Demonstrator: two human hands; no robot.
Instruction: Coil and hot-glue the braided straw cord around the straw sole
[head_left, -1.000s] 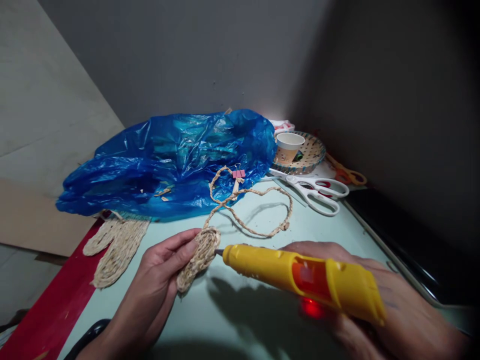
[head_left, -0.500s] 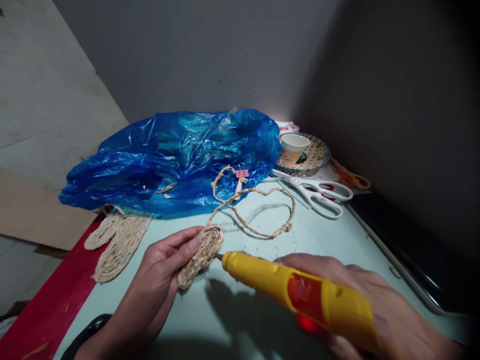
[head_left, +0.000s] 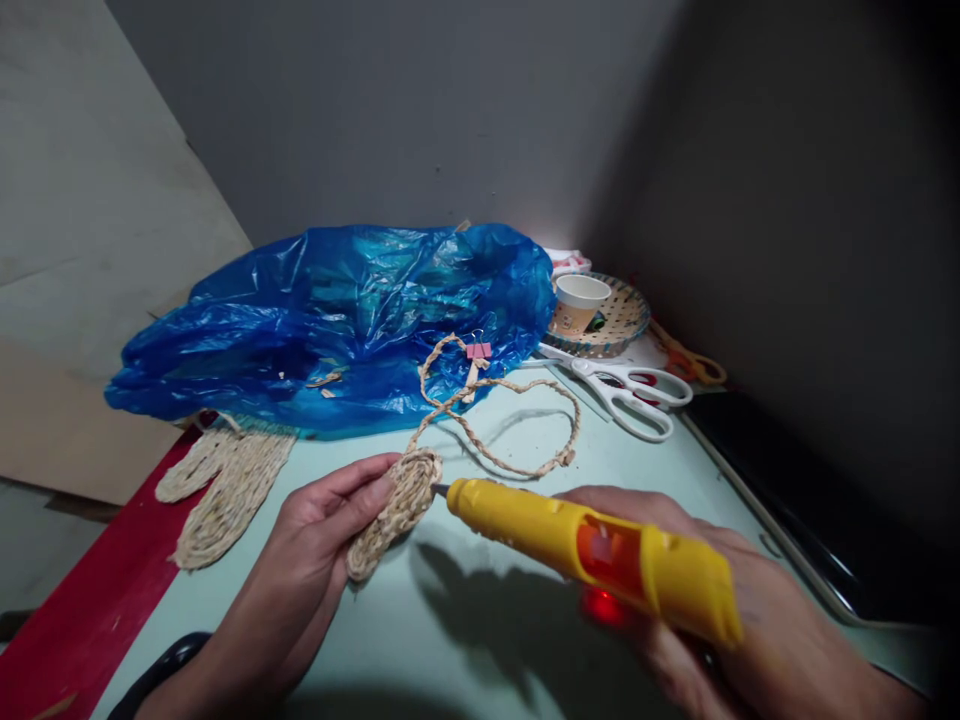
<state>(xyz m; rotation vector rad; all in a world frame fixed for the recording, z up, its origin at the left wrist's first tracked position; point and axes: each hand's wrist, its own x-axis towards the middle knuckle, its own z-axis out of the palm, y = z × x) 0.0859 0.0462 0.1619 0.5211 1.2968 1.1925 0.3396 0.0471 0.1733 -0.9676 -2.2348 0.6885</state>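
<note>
My left hand (head_left: 319, 535) pinches a small oval piece of coiled braided straw (head_left: 394, 510) and holds it on edge over the pale green table (head_left: 465, 620). My right hand (head_left: 739, 620) grips a yellow glue gun (head_left: 592, 555), whose metal tip touches the right edge of the coil. A red light glows under the gun. From the coil a loose braided straw cord (head_left: 502, 420) loops across the table, with a pink binder clip (head_left: 478, 350) on its far end.
A crumpled blue plastic bag (head_left: 337, 320) lies behind. A larger coiled straw piece (head_left: 225, 490) sits at left by a red strip (head_left: 82, 620). White scissors (head_left: 622, 395), orange scissors (head_left: 686, 362) and a woven tray (head_left: 622, 320) holding a paper cup (head_left: 577, 303) stand at the back right.
The glue gun's tip has crept up along the coil's right edge. My left hand keeps its hold; the view has shifted slightly.
</note>
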